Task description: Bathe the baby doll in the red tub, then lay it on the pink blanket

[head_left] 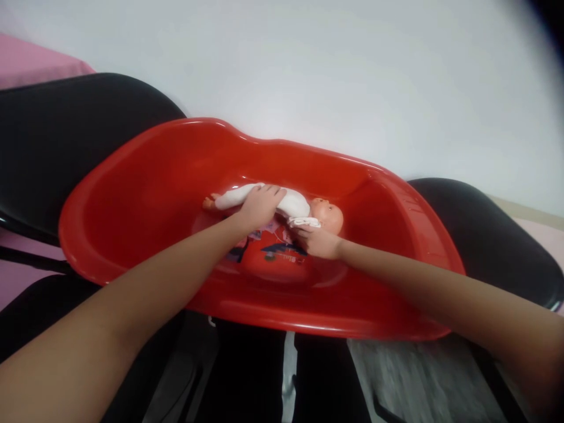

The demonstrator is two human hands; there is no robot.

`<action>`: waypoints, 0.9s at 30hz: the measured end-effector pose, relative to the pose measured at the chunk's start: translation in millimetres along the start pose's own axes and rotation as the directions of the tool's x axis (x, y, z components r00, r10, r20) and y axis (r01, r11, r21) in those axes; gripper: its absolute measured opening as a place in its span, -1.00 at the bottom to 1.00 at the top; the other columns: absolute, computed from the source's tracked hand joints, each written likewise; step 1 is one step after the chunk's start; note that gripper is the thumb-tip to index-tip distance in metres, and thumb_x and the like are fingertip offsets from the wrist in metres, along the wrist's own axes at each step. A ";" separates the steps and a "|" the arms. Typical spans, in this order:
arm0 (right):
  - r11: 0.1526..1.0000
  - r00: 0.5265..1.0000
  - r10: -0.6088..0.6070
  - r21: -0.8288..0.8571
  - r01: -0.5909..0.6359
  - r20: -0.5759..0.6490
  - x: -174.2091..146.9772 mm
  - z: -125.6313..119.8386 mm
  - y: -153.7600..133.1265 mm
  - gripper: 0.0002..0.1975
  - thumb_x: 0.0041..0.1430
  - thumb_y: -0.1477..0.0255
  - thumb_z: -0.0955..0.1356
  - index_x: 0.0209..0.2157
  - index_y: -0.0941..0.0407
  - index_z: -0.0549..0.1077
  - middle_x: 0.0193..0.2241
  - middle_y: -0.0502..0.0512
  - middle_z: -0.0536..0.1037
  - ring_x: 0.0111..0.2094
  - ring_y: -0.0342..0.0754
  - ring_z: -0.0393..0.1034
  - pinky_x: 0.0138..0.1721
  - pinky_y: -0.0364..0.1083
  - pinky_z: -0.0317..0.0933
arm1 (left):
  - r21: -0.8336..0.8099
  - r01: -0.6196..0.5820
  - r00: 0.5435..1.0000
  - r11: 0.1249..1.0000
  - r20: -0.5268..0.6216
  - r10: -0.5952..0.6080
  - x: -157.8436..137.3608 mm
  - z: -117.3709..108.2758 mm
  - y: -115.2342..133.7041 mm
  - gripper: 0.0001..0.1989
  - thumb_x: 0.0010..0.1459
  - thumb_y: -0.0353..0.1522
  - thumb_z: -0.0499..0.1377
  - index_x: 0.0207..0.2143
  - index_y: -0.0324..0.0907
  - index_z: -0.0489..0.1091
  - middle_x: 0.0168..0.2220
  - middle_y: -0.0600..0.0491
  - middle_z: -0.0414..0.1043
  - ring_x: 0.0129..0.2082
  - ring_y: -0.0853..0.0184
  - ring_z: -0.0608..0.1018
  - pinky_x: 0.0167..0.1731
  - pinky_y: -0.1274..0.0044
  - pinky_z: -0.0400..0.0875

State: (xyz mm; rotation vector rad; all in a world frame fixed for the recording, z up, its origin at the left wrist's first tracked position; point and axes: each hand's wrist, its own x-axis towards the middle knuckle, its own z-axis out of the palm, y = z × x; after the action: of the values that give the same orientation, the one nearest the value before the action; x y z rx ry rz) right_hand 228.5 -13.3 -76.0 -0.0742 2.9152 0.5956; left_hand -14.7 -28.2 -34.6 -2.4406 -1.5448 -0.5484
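A baby doll in white clothing lies in a red baby bathtub, its head to the right and its bare feet to the left. My left hand rests across the doll's middle, with the fingers stretched over the white fabric. Close to the doll's neck, my right hand has its fingers closed around a bunched white cloth. Whether that cloth belongs to the doll's clothing, I cannot tell. Both palms are hidden. Under the hands, a printed picture in dark and pink tones shows on the tub's bottom.
Black chairs stand on both sides, one at the left and one at the right, against the tub's ends. Behind the tub rises a pale wall. Pink fabric shows at the upper left.
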 end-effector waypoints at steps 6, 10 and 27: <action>0.973 0.972 -0.212 -0.116 0.199 -0.106 82.7 -16.1 -10.6 -0.72 0.25 0.55 0.21 -0.27 0.19 0.56 -0.23 0.15 0.58 0.04 0.05 0.33 0.34 0.15 -0.26 | -0.016 0.033 0.999 0.999 0.017 -0.033 5.4 -4.8 3.4 -0.76 0.23 -0.46 0.04 -0.06 -0.20 0.36 -0.10 -0.05 0.45 -0.09 0.19 0.45 -0.07 0.37 0.24; 0.989 0.993 0.098 -0.102 -0.104 -0.060 143.4 0.0 16.1 -0.63 0.19 0.65 0.15 -0.18 0.23 0.55 -0.24 0.23 0.60 -0.03 -0.02 0.38 0.29 -0.03 -0.13 | 0.013 0.063 0.998 0.998 0.005 -0.063 7.3 -3.5 4.2 -0.78 0.27 -0.44 0.01 -0.08 -0.21 0.36 -0.10 -0.06 0.45 -0.08 0.18 0.44 -0.09 0.37 0.26; 0.986 0.996 -0.088 0.143 0.082 0.034 93.3 -7.1 6.8 -0.70 0.26 0.56 0.19 -0.18 0.31 0.53 -0.17 0.28 0.55 -0.02 0.01 0.33 0.20 0.03 0.01 | 0.061 -0.021 0.998 0.998 0.056 0.018 -0.4 -0.6 5.7 -0.74 0.27 -0.45 -0.01 -0.03 -0.22 0.33 -0.08 -0.11 0.42 -0.06 0.15 0.42 -0.11 0.34 0.27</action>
State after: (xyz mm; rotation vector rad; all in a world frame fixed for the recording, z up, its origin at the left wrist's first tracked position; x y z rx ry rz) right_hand 135.0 -11.3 -82.9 -0.1659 2.8883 0.3712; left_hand -9.8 -31.3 -34.0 -2.4418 -1.5339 -0.4264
